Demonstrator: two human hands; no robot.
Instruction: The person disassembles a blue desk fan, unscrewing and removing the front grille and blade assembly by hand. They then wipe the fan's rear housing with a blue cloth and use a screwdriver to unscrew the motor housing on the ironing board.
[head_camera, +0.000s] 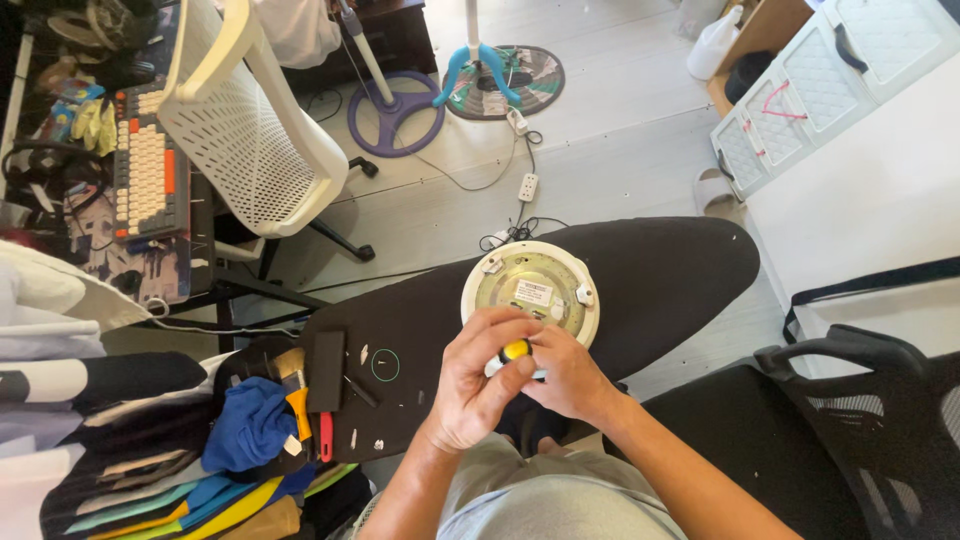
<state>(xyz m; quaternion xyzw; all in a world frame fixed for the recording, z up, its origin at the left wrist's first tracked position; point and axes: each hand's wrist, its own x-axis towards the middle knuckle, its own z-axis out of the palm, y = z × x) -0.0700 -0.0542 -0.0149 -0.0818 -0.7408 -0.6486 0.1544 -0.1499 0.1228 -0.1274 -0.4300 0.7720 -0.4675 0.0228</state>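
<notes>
A round white lamp fixture (530, 283) lies back side up on a black padded board (660, 270), showing a metal plate with a label. Just in front of it, my left hand (478, 385) and my right hand (570, 372) are pressed together around a small yellow and white object (514, 351). Most of that object is hidden by my fingers, so its kind is unclear. Both hands touch the near rim of the fixture.
On the board's left end lie a black block (326, 370), a thin ring (385, 365), small screws, a brush (292, 372) and a red-handled tool (326, 437). A blue cloth (250, 425) tops a pile. A white mesh chair (250, 130), fan bases, power strip and keyboard (145, 165) stand beyond.
</notes>
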